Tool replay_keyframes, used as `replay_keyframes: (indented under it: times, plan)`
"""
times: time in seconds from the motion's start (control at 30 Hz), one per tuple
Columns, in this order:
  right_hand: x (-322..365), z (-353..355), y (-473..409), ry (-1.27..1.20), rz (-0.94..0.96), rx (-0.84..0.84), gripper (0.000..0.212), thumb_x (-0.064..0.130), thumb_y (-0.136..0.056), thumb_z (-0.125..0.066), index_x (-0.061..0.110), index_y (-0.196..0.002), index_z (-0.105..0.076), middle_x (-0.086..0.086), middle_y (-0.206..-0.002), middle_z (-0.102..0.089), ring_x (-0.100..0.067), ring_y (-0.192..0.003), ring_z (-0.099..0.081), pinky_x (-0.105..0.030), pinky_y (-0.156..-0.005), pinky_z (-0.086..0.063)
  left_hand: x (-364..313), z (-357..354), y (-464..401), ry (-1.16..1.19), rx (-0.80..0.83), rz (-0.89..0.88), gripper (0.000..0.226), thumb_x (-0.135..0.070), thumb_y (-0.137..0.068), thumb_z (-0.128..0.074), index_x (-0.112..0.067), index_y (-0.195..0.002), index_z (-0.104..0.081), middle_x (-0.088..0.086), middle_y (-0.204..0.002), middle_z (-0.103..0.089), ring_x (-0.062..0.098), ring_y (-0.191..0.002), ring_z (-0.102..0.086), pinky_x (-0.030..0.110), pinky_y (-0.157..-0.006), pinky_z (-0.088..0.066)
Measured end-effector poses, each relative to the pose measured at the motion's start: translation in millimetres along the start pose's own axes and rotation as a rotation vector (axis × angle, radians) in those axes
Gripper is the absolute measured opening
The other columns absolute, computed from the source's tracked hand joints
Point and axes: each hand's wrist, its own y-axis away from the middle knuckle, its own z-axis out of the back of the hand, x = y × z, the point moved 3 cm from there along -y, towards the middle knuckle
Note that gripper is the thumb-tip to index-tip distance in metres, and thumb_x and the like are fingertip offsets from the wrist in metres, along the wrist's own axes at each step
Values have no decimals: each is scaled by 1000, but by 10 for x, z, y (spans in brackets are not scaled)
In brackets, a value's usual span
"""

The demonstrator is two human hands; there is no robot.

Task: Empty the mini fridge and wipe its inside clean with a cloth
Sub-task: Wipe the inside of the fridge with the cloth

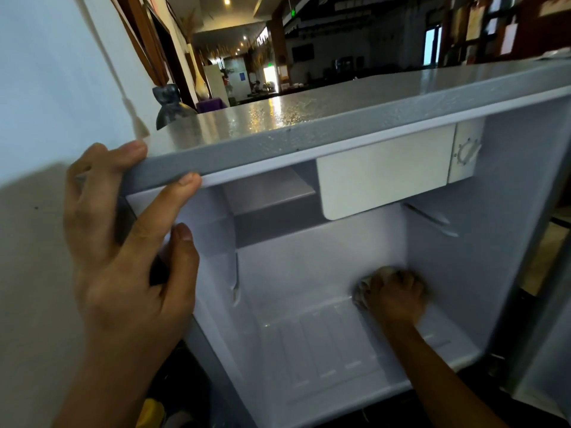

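Two hands: left hand (123, 242) fingers grip mini fridge (309, 131) top-left edge; right hand (398, 295) fingers clutch cloth (363, 288) at back-right corner.

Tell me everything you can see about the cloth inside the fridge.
The cloth is small, crumpled and pale greyish, looking like soft fabric. Most of it is hidden under the right hand, whose fingers curl over it; only a bunched edge shows at the hand's left and top. It sits deep inside the mini fridge, at the back right of the white floor where it meets the rear wall. Whether it is wet cannot be told.
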Motion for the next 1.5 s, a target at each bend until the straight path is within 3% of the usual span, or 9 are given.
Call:
replay_keyframes:
  times: [0.13,0.33,0.5,0.7,0.8,0.9,1.1,1.4,1.5]
  plan:
    - [-127,124,-69,168,-19,140,51,45,-97,-42,7,-120,-67,-19,-127,-59,-39,-117,-51,-45,-100,-40,3,12,3,34,-40,-73,38,-2,-102,-55,-9,-138,-49,17,-154,-30,51,-148,-31,56,-126,-31]
    - [103,140,291,31,123,111,78,47,-94,-54,12,-157,-22,-24,-158,-28,-46,-134,-39,-53,-106,-41,69,-26,16,87,-89,-110,40,3,-101,-56,-10,-138,-54,15,-154,-33,50,-148,-30,58,-125,-30]
    - [-140,160,7,-145,81,74,54,33,-95,-55,11,-143,-43,-24,-136,-51,-43,-116,-55,-46,-94,-46,94,-20,14,89,-81,-127,40,1,-101,-58,-8,-140,-55,18,-152,-36,48,-149,-30,54,-126,-28]
    - [240,27,187,-494,10,5,67,9,-93,-59,-1,-152,-28,-30,-154,-28,-49,-138,-34,-54,-114,-34,59,-71,21,119,-101,-83,39,4,-100,-57,-8,-138,-59,13,-153,-36,51,-150,-29,59,-125,-30]
    - [492,-36,486,-582,132,-55,45,12,-94,-54,-5,-135,-51,-32,-136,-47,-50,-124,-49,-52,-108,-41,64,-54,28,127,-94,-83,42,4,-100,-57,-12,-138,-58,11,-154,-36,50,-150,-29,59,-125,-30]
    - [883,-155,910,-634,325,113,49,15,-85,-69,9,-133,-58,-22,-141,-45,-40,-130,-47,-41,-112,-40,51,-20,35,112,-88,-64,44,6,-99,-58,-14,-138,-58,14,-154,-36,50,-151,-29,57,-126,-29]
    - [1379,-329,1493,-548,773,264,75,6,-78,-70,21,-148,-46,-7,-147,-48,-30,-125,-48,-37,-97,-51,-1,8,21,137,-35,-29,46,13,-95,-60,-10,-135,-61,17,-151,-36,52,-150,-29,66,-119,-34]
    - [1145,-196,1392,-292,1000,335,61,21,-72,-80,18,-131,-65,-2,-123,-70,-29,-103,-67,-37,-88,-56,-33,42,-23,112,-85,31,46,8,-96,-61,-18,-135,-62,5,-151,-39,46,-152,-30,50,-127,-30]
    - [1072,-153,1321,-147,936,366,56,24,-71,-82,15,-124,-69,-9,-126,-69,-35,-102,-69,-41,-82,-57,-16,74,-26,99,-43,32,44,3,-97,-64,-17,-135,-63,5,-151,-41,45,-152,-32,48,-128,-29]
